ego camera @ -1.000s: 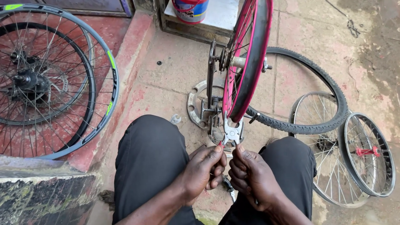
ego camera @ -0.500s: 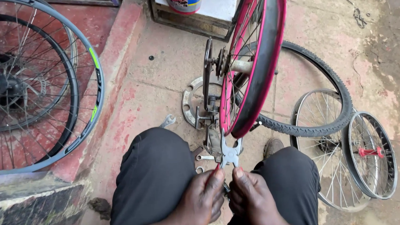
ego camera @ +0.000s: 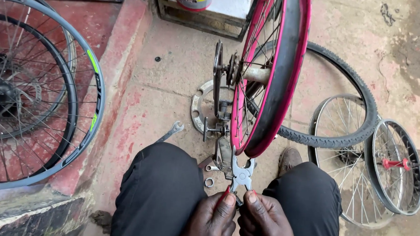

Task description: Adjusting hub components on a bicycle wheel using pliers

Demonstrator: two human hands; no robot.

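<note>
My left hand (ego camera: pixel 211 218) and right hand (ego camera: pixel 262 222) both pinch the handles of the pliers (ego camera: pixel 240 176), fingers closed on them. Plier jaws sit open just below the pink wheel rim (ego camera: pixel 276 87). Gripping step, I judge; next needs squeezing squarely. Spanner (ego camera: pixel 171 130) lies left of the rim.

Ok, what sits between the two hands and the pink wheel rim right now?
In the head view, pliers bridge that gap: both hands, left and right, grip the handles, and the open jaws reach up to the pink rim.
</note>
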